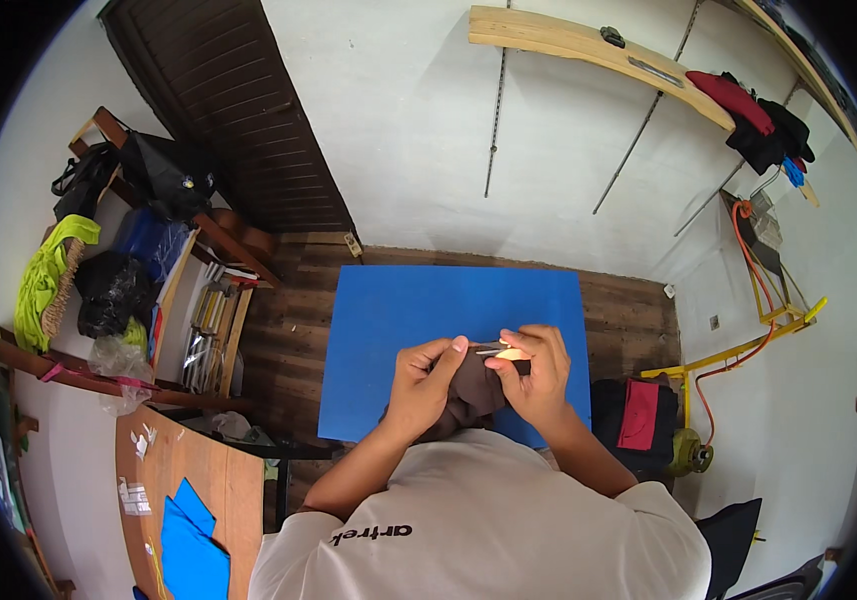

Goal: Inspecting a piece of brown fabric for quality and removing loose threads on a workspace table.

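Dark brown cloth (476,388) hangs bunched between my hands, above the near part of a blue tabletop (429,300). My left hand (427,385) is closed, its thumb and forefinger pinching the cloth's upper edge. In my right hand (541,372), the fingers and thumb grip a small tool with a pale yellow handle (514,353). Its thin metal tip points left, toward the cloth edge by my left thumb. Whether the tip touches the cloth, and the tool's exact kind, I cannot tell.
Left of me, a wooden table (239,480) bears folded blue fabric (194,550). Shelves beyond it hold bags and a lime-green cloth (49,280). A dark bag with a red panel (640,415) stands right of the blue table, near a yellow metal frame (739,352) with an orange hose.
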### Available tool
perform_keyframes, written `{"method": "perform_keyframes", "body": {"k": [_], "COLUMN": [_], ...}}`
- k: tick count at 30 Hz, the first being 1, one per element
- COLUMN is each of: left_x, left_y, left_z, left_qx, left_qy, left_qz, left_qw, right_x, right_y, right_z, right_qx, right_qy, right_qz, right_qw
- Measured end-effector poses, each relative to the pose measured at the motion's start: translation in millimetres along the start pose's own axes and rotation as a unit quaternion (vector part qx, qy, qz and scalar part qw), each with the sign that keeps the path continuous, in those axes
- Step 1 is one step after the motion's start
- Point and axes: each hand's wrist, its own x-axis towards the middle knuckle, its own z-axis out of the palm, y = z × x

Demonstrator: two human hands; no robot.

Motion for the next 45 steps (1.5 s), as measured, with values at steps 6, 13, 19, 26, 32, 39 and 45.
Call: {"method": "perform_keyframes", "body": {"k": [6,13,19,26,32,39,45], "left_x": [-0.5,4.4,-21.7,-62.9,-64.6,-53.0,-43.3], "left_y": [1.5,-13.4,-39.5,-59.4,-63.0,-60.1,-62.3], "left_z": [1.5,-14.2,-43.4,-87.7,-87.9,-73.7,-75.5], "left_qx": [-0.021,-0.034,0.193,0.229,0.160,0.216,0.221], "left_qy": [-0.001,0.031,0.054,0.140,0.210,0.161,0.147], "left_qz": [-0.005,-0.005,-0.002,-0.054,-0.075,-0.040,-0.028], "left_qw": [1.000,0.999,0.980,0.962,0.961,0.962,0.964], "right_x": [-0.2,27.6,114.6,266.7,390.3,431.4,317.6], "right_y": [2.6,36.3,121.9,225.8,267.8,288.2,112.4], "right_z": [-0.1,-5.3,-19.1,-6.4,23.6,60.4,25.2], "right_qx": [0.019,0.146,0.074,-0.097,-0.289,-0.375,0.171], "right_qy": [-0.019,0.010,-0.021,-0.017,0.014,-0.058,-0.232], "right_qz": [0.000,0.184,0.185,0.016,-0.017,0.202,0.067], "right_qw": [1.000,0.972,0.980,0.995,0.957,0.903,0.955]}}
